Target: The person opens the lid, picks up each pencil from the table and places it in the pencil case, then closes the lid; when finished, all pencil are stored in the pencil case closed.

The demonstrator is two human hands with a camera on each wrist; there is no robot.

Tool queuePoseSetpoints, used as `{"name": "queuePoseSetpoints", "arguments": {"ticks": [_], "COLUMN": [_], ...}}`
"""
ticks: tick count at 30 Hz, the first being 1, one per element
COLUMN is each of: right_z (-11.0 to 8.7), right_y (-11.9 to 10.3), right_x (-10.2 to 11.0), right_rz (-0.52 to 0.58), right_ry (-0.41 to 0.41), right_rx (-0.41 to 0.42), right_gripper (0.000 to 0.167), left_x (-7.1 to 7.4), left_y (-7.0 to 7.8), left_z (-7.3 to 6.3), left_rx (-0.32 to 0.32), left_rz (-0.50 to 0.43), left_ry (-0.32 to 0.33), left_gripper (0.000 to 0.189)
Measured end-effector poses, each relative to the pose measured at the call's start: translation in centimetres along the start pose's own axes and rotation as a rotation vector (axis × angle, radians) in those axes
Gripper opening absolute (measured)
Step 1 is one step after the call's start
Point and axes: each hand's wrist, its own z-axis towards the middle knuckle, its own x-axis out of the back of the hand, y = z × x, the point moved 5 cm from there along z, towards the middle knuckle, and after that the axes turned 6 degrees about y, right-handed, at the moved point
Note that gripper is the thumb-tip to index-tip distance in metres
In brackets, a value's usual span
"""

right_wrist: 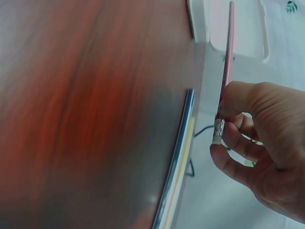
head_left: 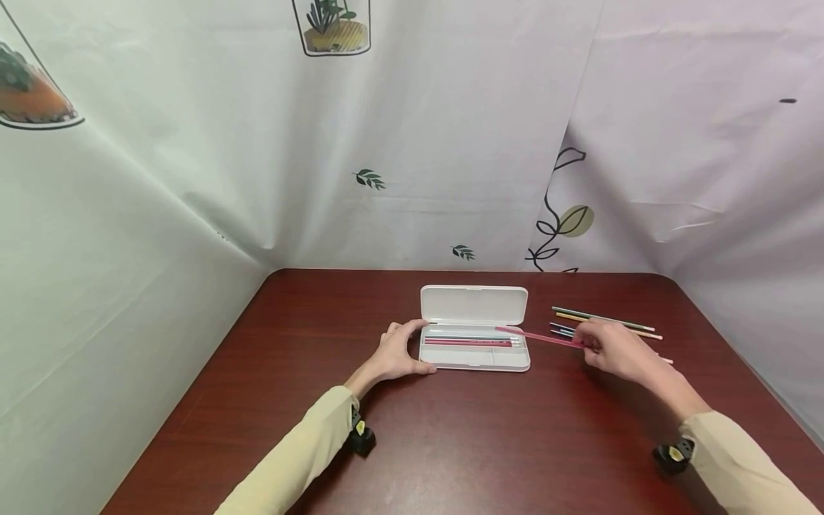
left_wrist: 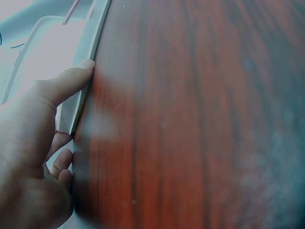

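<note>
A white pencil case lies with its lid raised at the back. Several pencils, red and blue-grey ones among them, lie side by side inside it. My left hand grips the case's left end, and in the left wrist view the thumb presses its front edge. My right hand pinches a pink pencil near its eraser end, the far end reaching over the right part of the case. In the right wrist view the pencil's metal band shows beside the fingertips.
More pencils lie on the table right of the case, including a green one and a yellow one; my right hand partly covers others. The dark red wooden table meets a pale printed curtain behind and at both sides.
</note>
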Motion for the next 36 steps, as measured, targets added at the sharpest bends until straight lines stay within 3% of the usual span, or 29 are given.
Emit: {"name": "queuePoseSetpoints", "arguments": {"ticks": [17, 27, 36], "right_z": [4.4, 5.8, 6.7], "right_y": [-2.9, -4.5, -5.1], "right_x": [-3.5, -4.8, -6.2], "right_rz": [0.021, 0.019, 0.031], "right_ry": [-0.101, -0.073, -0.134], "right_rx": [-0.027, 0.038, 0.001], "right_gripper": [0.023, 0.022, 0.020], "left_x": [0.0, -0.1, 0.0], "left_y": [0.0, -0.1, 0.1], "left_z": [0.0, 0.0, -0.1], "left_rx": [-0.008, 0.006, 0.007], "left_rz": [-0.003, 0.004, 0.004], "left_ry": [0.010, 0.008, 0.010], "left_gripper": [0.090, 0.091, 0.091]}}
